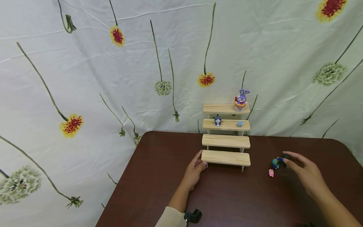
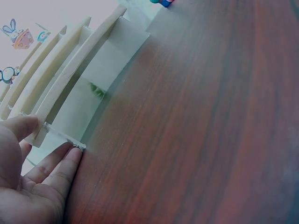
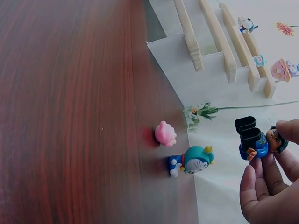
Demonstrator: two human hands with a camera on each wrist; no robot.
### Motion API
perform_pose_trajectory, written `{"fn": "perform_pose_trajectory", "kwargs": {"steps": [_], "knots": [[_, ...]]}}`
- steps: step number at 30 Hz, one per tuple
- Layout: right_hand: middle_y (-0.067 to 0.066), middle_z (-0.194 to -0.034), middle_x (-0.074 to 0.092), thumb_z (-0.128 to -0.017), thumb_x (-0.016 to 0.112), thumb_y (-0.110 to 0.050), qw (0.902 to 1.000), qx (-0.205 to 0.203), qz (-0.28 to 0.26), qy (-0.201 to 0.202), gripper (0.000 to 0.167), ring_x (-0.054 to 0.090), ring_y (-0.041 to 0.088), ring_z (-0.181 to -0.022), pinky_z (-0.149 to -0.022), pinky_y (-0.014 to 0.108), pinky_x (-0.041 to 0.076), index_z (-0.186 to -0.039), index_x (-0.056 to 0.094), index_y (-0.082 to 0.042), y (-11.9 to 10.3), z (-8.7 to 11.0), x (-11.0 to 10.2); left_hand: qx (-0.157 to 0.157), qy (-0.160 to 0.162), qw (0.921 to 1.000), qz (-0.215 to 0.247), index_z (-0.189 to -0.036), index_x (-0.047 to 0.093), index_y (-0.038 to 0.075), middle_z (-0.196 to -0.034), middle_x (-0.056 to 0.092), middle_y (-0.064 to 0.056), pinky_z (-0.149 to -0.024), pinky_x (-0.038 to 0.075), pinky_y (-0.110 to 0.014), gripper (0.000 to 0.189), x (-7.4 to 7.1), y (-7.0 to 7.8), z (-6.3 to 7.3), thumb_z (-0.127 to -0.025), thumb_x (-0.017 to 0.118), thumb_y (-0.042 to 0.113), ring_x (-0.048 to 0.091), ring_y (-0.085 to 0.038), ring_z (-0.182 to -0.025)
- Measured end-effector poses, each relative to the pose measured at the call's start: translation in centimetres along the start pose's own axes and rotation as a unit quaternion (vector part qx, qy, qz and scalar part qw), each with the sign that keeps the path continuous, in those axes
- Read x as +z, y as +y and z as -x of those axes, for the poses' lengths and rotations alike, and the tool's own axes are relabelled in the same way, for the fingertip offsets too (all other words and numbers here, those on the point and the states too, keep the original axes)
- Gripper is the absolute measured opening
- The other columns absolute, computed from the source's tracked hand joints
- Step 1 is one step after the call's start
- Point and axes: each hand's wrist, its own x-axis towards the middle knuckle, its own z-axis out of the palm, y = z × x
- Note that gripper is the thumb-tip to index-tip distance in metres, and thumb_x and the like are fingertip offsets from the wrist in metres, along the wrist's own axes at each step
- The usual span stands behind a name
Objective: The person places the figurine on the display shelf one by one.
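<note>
My left hand [image 1: 193, 171] grips the left end of the tiered wooden display shelf [image 1: 226, 157] at its lowest step. In the left wrist view, fingertips [image 2: 74, 151] touch the clear side leg by the tabletop. My right hand [image 1: 307, 173] pinches a small toy figurine [image 3: 257, 142] by its dark-haired head; it has a blue top and black legs, which point away from the fingers. Below it on the table stand a blue figurine with a teal hood [image 3: 196, 159] and a small pink figurine [image 3: 165, 134].
A purple rabbit figurine [image 1: 241, 100] stands on the top step. One step down are a dark blue figurine [image 1: 217, 120] at the left and a tiny light blue one [image 1: 240, 124] at the right. A flower-printed cloth [image 1: 136, 69] hangs behind the dark wooden table [image 1: 158, 183].
</note>
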Motion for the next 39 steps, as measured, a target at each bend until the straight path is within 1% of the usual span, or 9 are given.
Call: {"fn": "perform_pose_trajectory", "kwargs": {"steps": [4,11,13,18,21,28,31,33,39], "knots": [[-0.022,-0.129,0.047,-0.100,0.058,-0.053,1.0000,0.000,0.006,-0.008,0.056,0.045,0.001,-0.098,-0.069,0.021,0.035,-0.147,0.055,-0.023,-0.5,-0.2,0.2,0.001,0.002,1.0000,0.001,-0.160,0.033,0.025,-0.131,0.062,-0.019,-0.111,0.051,-0.038,0.061,0.0,0.0,0.0,-0.104,0.058,0.022,0.061,-0.029,-0.126],[-0.017,-0.130,0.047,-0.102,0.057,-0.048,0.9995,-0.019,-0.013,-0.020,0.053,0.050,0.003,-0.093,-0.071,0.025,0.036,-0.148,0.053,-0.023,-1.4,-0.3,0.6,0.000,0.004,1.0000,-0.001,-0.160,0.032,0.024,-0.131,0.062,-0.018,-0.112,0.050,-0.039,0.061,0.1,0.1,-0.1,-0.105,0.057,0.021,0.061,-0.030,-0.126],[-0.012,-0.137,0.047,-0.102,0.056,-0.049,0.9995,-0.019,-0.016,-0.022,0.052,0.047,0.010,-0.100,-0.079,0.030,0.038,-0.149,0.052,-0.025,-1.6,-0.5,0.8,-0.001,0.005,1.0000,-0.002,-0.160,0.032,0.025,-0.130,0.063,-0.018,-0.112,0.050,-0.039,0.061,0.1,0.1,0.0,-0.105,0.057,0.022,0.061,-0.030,-0.125],[-0.003,-0.154,0.040,-0.102,0.057,-0.047,0.9983,-0.021,-0.046,-0.031,0.053,0.032,0.035,-0.136,-0.101,0.061,0.037,-0.149,0.051,-0.025,-1.9,-0.8,1.3,-0.002,0.006,0.9999,-0.007,-0.160,0.032,0.026,-0.128,0.063,-0.016,-0.111,0.051,-0.038,0.061,0.1,0.1,-0.1,-0.105,0.058,0.022,0.062,-0.029,-0.124],[0.004,-0.159,0.036,-0.102,0.057,-0.047,0.9976,-0.024,-0.053,-0.036,0.053,0.024,0.045,-0.144,-0.104,0.068,0.034,-0.150,0.050,-0.024,-2.1,-1.0,1.5,-0.001,0.006,0.9999,-0.012,-0.160,0.031,0.025,-0.129,0.063,-0.016,-0.111,0.051,-0.039,0.061,0.1,0.0,-0.1,-0.105,0.057,0.023,0.061,-0.029,-0.124],[0.018,-0.161,0.032,-0.102,0.057,-0.048,0.9976,-0.031,-0.045,-0.042,0.055,0.024,0.048,-0.146,-0.103,0.068,0.036,-0.150,0.051,-0.021,-2.5,-1.3,1.9,-0.005,0.008,0.9999,-0.009,-0.160,0.032,0.026,-0.130,0.063,-0.015,-0.111,0.051,-0.038,0.061,0.1,-0.1,0.0,-0.105,0.058,0.023,0.062,-0.028,-0.125],[0.016,-0.160,0.034,-0.102,0.056,-0.049,0.9981,-0.033,-0.029,-0.042,0.055,0.030,0.036,-0.143,-0.095,0.050,0.041,-0.149,0.051,-0.023,-2.7,-1.4,2.1,-0.002,0.007,0.9999,-0.007,-0.160,0.033,0.026,-0.131,0.062,-0.016,-0.110,0.052,-0.037,0.060,0.1,-0.3,0.0,-0.105,0.058,0.023,0.062,-0.028,-0.125],[0.015,-0.159,0.035,-0.102,0.056,-0.050,0.9982,-0.034,-0.025,-0.043,0.055,0.031,0.035,-0.141,-0.093,0.047,0.039,-0.149,0.051,-0.022,-2.9,-1.5,2.3,-0.004,0.008,0.9999,-0.007,-0.159,0.033,0.028,-0.132,0.062,-0.016,-0.110,0.052,-0.037,0.060,0.1,-0.4,0.0,-0.105,0.058,0.024,0.062,-0.028,-0.125],[0.014,-0.155,0.040,-0.102,0.055,-0.051,0.9982,-0.041,-0.014,-0.041,0.055,0.035,0.027,-0.118,-0.080,0.041,0.034,-0.148,0.053,-0.021,-3.4,-1.6,2.8,0.000,0.007,0.9999,-0.008,-0.160,0.032,0.026,-0.134,0.061,-0.018,-0.111,0.051,-0.039,0.060,0.0,-0.3,-0.1,-0.105,0.057,0.024,0.061,-0.030,-0.127]]}}
